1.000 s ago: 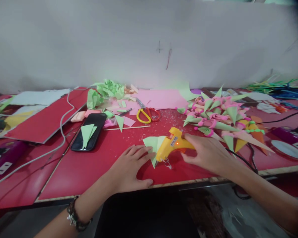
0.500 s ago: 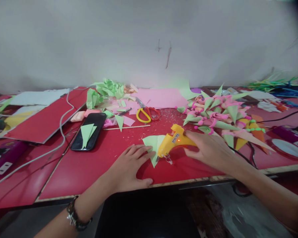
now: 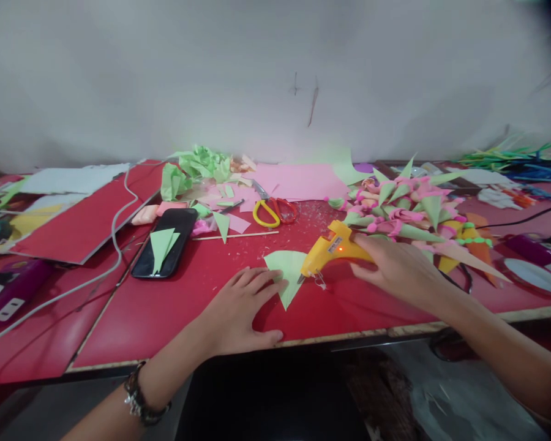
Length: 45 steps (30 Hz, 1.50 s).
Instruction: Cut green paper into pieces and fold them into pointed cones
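A pale green fan-shaped paper piece (image 3: 288, 269) lies flat on the red table (image 3: 165, 324), its point toward the front edge. My left hand (image 3: 239, 312) rests beside it with fingers spread, the fingertips on its left edge. In my right hand (image 3: 390, 266) is a yellow glue gun (image 3: 333, 248) with a small red light on. The gun's nozzle is at the right edge of the green paper. Whether the nozzle touches the paper is hard to tell.
Left of the hands, a black phone (image 3: 165, 269) bears green paper pieces. Scissors (image 3: 274, 211) and a thin stick (image 3: 252, 235) lie behind. Pink and green paper cones (image 3: 408, 208) are heaped at the right. A white cable (image 3: 114, 245) crosses the left side.
My right hand and the glue gun have moved a little to the right and up, along the paper's right side. More of the green paper shows. My left hand has stayed in place.
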Each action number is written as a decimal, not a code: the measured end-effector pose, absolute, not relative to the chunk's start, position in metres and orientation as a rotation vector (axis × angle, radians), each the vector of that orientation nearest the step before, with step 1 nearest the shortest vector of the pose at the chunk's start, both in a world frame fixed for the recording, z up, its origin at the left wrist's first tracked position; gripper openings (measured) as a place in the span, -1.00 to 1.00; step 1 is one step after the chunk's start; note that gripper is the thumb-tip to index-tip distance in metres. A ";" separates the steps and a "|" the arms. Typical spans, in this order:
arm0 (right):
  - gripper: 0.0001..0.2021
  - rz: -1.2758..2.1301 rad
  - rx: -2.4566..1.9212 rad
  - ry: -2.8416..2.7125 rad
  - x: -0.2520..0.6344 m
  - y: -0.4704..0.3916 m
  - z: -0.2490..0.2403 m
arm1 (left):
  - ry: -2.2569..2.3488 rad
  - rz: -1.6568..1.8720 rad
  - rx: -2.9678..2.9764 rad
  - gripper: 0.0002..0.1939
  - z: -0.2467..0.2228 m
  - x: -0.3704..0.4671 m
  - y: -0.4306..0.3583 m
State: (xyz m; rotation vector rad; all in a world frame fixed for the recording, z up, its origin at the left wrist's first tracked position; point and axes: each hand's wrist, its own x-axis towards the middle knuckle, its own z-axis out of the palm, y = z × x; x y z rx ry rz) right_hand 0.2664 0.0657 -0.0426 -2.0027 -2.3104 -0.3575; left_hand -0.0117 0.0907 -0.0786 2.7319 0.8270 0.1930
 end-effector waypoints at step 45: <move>-0.73 -0.242 -2.026 -2.101 0.299 0.082 -0.068 | 1.124 0.085 2.499 -0.59 -0.058 0.024 0.147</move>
